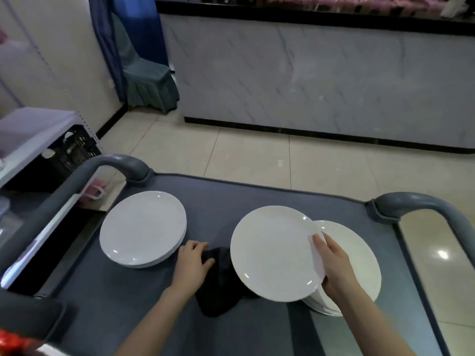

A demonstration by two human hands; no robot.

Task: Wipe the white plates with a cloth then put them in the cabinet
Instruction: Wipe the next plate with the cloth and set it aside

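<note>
A grey cart top (257, 194) carries two stacks of white plates. The left stack (142, 228) lies flat near the cart's left handle. The right stack (359, 258) sits under my right arm. My right hand (334, 265) grips the right rim of one white plate (272, 253), lifted and tilted above the cart between the stacks. A dark cloth (218, 286) lies crumpled on the cart, partly hidden under that plate. My left hand (192, 263) rests on the cloth's upper edge with its fingers closed around it.
Curved grey cart handles rise at the left (77, 181) and right (424, 204). A white shelf unit (33, 140) with a black crate (77, 150) stands to the left. A marble-fronted counter (321, 80) lies beyond a tiled floor; a covered chair (146, 80) stands by blue curtains.
</note>
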